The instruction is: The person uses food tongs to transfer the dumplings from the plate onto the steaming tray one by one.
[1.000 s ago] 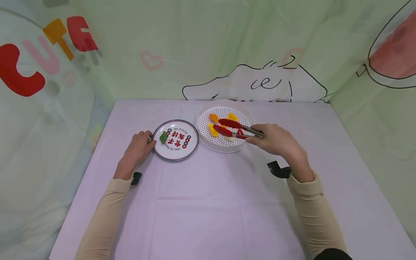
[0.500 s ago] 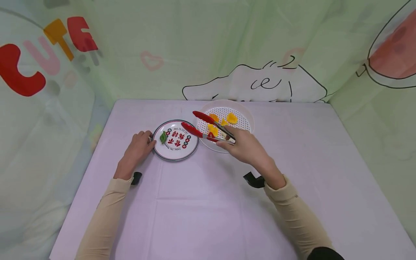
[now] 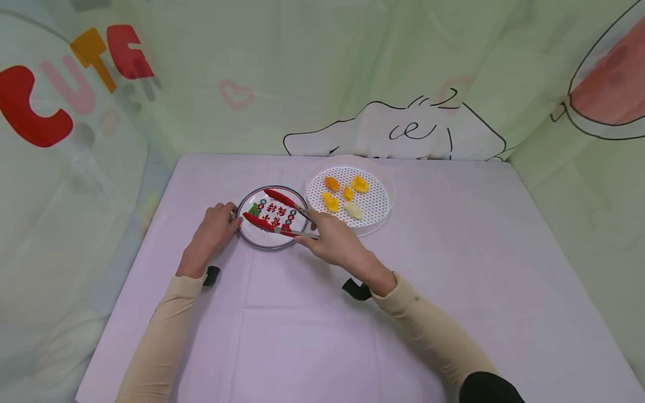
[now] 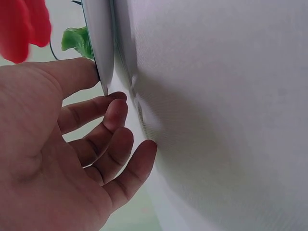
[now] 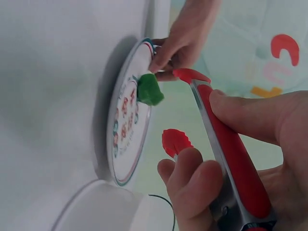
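My left hand (image 3: 214, 228) pinches the near-left rim of a round white plate (image 3: 267, 238) with red characters and a dark edge. In the left wrist view the thumb lies on the rim and a fingertip sits at its underside. A small crumpled green piece (image 5: 150, 90) rests on the plate. My right hand (image 3: 335, 238) grips metal tongs (image 5: 236, 159) with red grips and red tips. The tongs' arms are spread, and in the head view their tips appear over the plate around the green piece. Nothing shows between the tips in the right wrist view.
Right of the plate stands a round white tray (image 3: 381, 215) with a perforated bottom. It holds several small pieces, such as an orange piece (image 3: 331, 183), a yellow piece (image 3: 360, 183) and a pale piece (image 3: 354, 210). A pale lilac cloth (image 3: 302, 347) covers the table; printed curtains (image 3: 211, 67) hang around it.
My right hand has carried the spread tongs leftward from above the perforated tray to above the plate. The pieces in the tray have come into fuller view. My left hand has stayed at the plate's rim.
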Available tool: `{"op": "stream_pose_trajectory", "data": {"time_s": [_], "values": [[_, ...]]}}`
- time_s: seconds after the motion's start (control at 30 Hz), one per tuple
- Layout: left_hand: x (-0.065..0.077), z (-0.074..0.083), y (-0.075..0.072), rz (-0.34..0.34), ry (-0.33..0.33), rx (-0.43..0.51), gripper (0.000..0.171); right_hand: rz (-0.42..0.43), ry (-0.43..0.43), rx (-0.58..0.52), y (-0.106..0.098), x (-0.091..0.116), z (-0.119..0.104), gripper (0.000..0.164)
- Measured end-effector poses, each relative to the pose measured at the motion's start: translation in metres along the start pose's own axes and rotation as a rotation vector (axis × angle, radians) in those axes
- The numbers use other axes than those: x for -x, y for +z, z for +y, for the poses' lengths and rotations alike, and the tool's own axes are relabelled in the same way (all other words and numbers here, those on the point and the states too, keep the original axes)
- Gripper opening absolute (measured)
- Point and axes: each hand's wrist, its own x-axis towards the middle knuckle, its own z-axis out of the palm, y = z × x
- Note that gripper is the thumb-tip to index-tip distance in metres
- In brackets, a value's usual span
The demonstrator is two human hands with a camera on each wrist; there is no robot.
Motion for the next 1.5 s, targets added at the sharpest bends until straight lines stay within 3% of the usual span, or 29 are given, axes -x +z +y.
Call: {"op": "stream_pose_trajectory", "data": {"time_s": [0.3,0.67,1.0,1.27,1.5], "values": [[-0.003,0.002,-0.001,0.0,0.02,0.004,0.035,0.013,0.004,0.049,0.016,-0.017,0.002,0.054],[-0.004,0.0,0.0,0.02,0.047,-0.004,0.035,-0.01,-0.002,0.128,0.021,-0.028,0.002,0.051],[-0.003,-0.003,0.001,0.015,0.053,-0.002,0.036,0.009,-0.04,0.116,0.021,-0.024,0.005,0.04],[-0.003,-0.004,0.0,0.011,0.029,0.002,0.036,0.005,-0.03,0.062,0.009,-0.014,0.008,0.048],[-0.002,-0.003,-0.001,0.004,0.031,-0.002,0.037,0.031,-0.01,0.011,-0.024,0.007,0.015,0.055]]}}
